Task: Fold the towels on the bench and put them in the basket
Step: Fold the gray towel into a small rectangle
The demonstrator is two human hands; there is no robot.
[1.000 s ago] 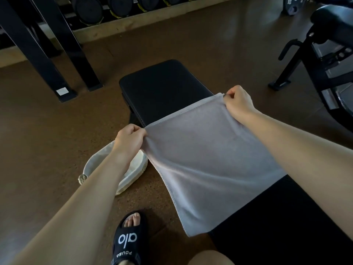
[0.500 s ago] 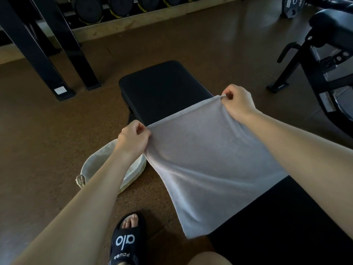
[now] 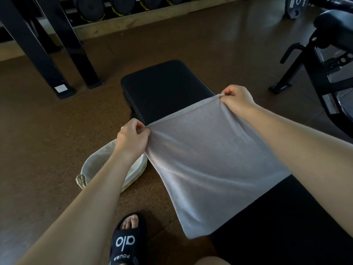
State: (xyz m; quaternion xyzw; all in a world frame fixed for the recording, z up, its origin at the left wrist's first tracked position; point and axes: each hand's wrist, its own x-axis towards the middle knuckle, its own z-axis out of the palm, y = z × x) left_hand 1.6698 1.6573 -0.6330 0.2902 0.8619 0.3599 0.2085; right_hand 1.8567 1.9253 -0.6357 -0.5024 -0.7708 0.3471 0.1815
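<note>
A light grey towel (image 3: 206,161) is stretched out above the black padded bench (image 3: 164,88). My left hand (image 3: 131,138) pinches its far left corner. My right hand (image 3: 237,99) pinches its far right corner. The towel's near edge hangs down over the bench's left side toward the floor. A pale fabric basket (image 3: 91,169) sits on the floor left of the bench, partly hidden under my left forearm; what it holds cannot be seen.
My foot in a black slide sandal (image 3: 126,240) rests on the brown floor by the basket. Black rack legs (image 3: 47,54) stand at the back left, weight plates line the far wall, and another black machine (image 3: 324,60) stands at the right.
Both hands have kept their pinch on the towel's corners and shifted only slightly. The towel stays stretched between them.
</note>
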